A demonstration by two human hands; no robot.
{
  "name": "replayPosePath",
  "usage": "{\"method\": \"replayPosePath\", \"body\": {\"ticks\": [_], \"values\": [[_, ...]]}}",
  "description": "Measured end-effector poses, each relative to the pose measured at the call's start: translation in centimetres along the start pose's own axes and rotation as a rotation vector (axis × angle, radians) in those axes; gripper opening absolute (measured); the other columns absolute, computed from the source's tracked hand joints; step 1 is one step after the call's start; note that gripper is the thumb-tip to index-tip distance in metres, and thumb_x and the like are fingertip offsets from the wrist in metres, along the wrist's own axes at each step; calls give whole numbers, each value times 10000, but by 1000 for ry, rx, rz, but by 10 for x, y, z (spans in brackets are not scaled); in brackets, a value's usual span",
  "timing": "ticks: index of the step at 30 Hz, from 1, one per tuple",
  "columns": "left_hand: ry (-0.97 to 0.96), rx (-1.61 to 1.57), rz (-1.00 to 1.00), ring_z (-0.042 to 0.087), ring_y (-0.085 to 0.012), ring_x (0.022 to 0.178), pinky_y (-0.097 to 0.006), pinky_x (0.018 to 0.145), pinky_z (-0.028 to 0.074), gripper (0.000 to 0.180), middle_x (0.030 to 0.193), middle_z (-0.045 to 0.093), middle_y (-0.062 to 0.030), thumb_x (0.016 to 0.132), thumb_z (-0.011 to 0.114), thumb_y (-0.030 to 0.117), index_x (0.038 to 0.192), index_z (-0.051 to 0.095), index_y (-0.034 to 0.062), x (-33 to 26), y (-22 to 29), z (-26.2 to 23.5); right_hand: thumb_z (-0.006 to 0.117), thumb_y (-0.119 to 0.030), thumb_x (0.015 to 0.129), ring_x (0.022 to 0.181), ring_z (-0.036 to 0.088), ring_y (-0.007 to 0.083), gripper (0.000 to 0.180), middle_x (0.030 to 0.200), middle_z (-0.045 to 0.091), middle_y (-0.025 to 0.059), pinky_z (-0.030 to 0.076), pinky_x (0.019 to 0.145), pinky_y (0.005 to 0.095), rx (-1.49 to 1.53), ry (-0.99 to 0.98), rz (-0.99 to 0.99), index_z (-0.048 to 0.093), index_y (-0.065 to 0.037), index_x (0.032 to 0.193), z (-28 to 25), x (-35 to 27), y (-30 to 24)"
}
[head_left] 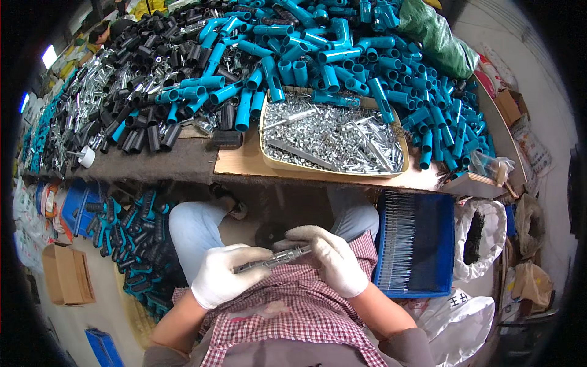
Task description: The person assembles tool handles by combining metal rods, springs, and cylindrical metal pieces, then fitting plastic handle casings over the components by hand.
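My left hand, in a white glove, is closed around one end of a slim silver metal rod with a thicker slotted middle. At the rod's other end my right hand, gloved too, wraps its fingers round it, hiding the tip. The rod lies nearly level above my lap, over a red checked apron. Beyond my hands, at the bench edge, stands a cream tray heaped with small shiny metal pieces.
Teal plastic tubes and black sleeves pile up on the bench. A blue crate with rows of thin metal rods stands at my right. Black-and-teal handles heap at my left, beside a cardboard box.
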State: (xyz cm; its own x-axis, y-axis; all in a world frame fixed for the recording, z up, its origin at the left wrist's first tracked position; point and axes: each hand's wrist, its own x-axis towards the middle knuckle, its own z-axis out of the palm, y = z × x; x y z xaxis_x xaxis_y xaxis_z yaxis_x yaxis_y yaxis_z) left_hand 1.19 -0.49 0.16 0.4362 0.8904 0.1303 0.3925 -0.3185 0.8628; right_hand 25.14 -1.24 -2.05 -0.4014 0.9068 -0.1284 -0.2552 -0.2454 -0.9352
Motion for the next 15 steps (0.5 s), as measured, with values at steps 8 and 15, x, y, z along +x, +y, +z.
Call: {"method": "replayPosePath", "body": {"ticks": [8, 15], "values": [[6, -26, -33, 708, -288, 790, -337, 700, 548, 254, 894, 712, -165, 758, 770, 106, 992, 725, 19, 7, 0, 18, 456, -507, 1001, 1192, 555, 240, 641, 1335, 552, 180, 459, 1011, 376, 153, -12, -57, 493, 33, 1343, 9, 4, 37], [14, -2, -47, 704, -280, 752, -338, 676, 540, 246, 863, 710, -168, 752, 758, 118, 961, 722, -7, 13, 4, 22, 514, -520, 973, 1247, 533, 276, 717, 1352, 541, 212, 412, 1059, 386, -193, -39, -164, 440, 49, 1403, -31, 5, 8]]}}
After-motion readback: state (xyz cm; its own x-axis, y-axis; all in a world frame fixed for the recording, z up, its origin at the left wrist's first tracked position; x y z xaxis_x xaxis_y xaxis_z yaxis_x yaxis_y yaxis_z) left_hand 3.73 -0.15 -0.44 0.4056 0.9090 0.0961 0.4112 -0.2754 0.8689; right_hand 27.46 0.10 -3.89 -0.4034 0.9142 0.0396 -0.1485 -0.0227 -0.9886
